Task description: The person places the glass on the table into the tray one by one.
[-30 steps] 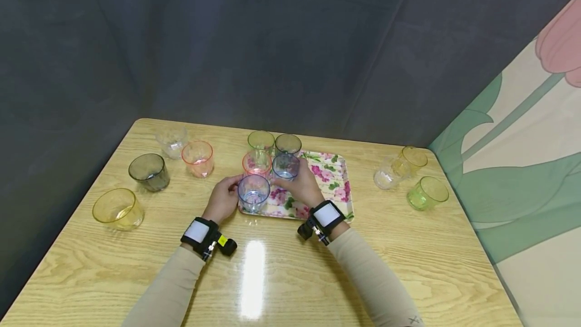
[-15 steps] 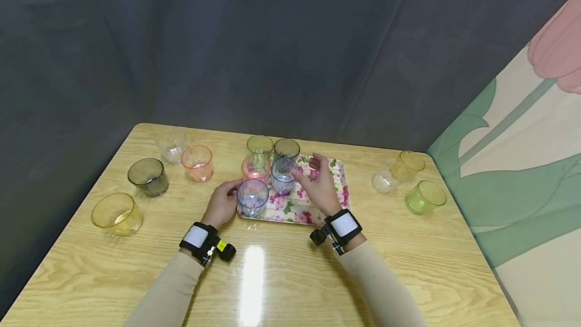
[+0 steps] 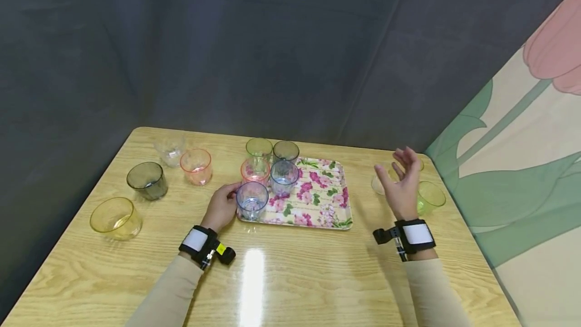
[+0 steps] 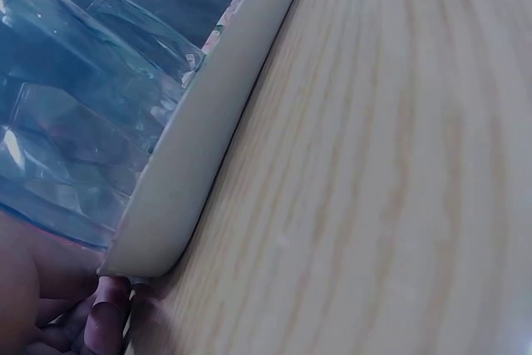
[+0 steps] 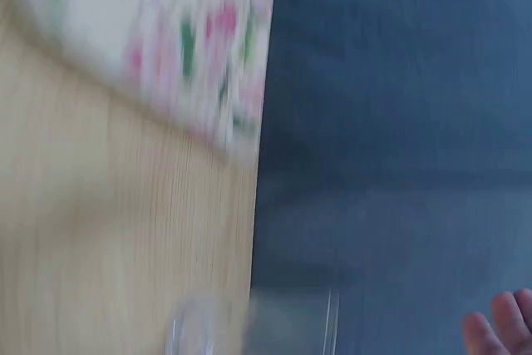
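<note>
A blue-tinted clear cup [image 3: 252,201] stands upright at the near left corner of a floral tray [image 3: 317,193]. My left hand [image 3: 220,207] holds this cup from its left side; in the left wrist view, fingertips [image 4: 106,318] touch the tray corner. The far side of that grip is hidden. Another bluish cup [image 3: 284,178], a pink cup [image 3: 255,171], a green cup [image 3: 259,148] and a grey cup [image 3: 286,150] stand close together on the tray's left half. My right hand [image 3: 403,185] is raised with spread fingers, in front of the right-hand cups, holding nothing.
On the table's right are a clear cup [image 3: 378,185] and a green cup [image 3: 430,198], with a mostly hidden yellow one behind my hand. At left stand a yellow cup [image 3: 117,218], a grey cup [image 3: 147,180], a pink cup [image 3: 196,166] and a clear cup [image 3: 170,150].
My right hand has let go of the bluish cup on the tray and moved right to the cups at that side. My left hand has stayed by its cup.
</note>
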The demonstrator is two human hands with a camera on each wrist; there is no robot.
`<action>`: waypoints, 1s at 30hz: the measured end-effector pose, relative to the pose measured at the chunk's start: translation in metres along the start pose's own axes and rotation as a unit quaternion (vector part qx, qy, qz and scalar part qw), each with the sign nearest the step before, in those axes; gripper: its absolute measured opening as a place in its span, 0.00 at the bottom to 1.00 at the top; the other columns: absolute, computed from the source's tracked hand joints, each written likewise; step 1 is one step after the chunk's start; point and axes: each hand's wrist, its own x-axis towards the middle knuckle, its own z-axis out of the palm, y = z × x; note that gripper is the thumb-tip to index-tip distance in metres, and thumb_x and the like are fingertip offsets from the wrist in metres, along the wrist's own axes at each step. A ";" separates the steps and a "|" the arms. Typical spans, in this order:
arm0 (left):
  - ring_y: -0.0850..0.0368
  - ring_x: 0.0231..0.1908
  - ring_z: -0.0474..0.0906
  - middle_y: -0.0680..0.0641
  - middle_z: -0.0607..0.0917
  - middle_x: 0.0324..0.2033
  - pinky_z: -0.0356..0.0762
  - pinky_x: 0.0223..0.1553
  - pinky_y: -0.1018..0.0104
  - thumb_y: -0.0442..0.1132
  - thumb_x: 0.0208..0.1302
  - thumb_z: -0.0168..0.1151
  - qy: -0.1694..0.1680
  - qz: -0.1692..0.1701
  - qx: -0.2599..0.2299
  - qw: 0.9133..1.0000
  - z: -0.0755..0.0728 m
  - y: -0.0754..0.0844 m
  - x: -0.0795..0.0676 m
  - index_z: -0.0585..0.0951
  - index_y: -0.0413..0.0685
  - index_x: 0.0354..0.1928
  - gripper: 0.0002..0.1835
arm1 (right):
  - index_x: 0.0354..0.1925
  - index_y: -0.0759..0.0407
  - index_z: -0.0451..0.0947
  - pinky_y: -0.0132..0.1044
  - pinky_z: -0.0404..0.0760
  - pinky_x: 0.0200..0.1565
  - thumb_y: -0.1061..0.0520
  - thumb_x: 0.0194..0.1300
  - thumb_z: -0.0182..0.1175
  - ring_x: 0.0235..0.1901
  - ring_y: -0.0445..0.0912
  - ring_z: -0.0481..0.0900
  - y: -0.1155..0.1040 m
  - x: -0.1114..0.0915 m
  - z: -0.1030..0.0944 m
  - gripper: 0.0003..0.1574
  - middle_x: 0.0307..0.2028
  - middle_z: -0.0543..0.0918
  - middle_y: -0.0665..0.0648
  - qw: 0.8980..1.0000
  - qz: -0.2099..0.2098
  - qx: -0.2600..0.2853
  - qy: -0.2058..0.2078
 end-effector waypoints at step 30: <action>0.50 0.41 0.72 0.38 0.79 0.41 0.73 0.44 0.57 0.23 0.59 0.50 0.005 0.013 -0.005 1.000 0.002 -0.005 0.001 0.75 0.36 0.58 0.23 | 0.67 0.44 0.08 0.64 0.58 0.62 0.40 0.63 0.57 0.67 0.64 0.45 0.119 -0.010 -0.124 0.69 0.72 0.38 0.72 0.941 0.289 -0.151 -0.094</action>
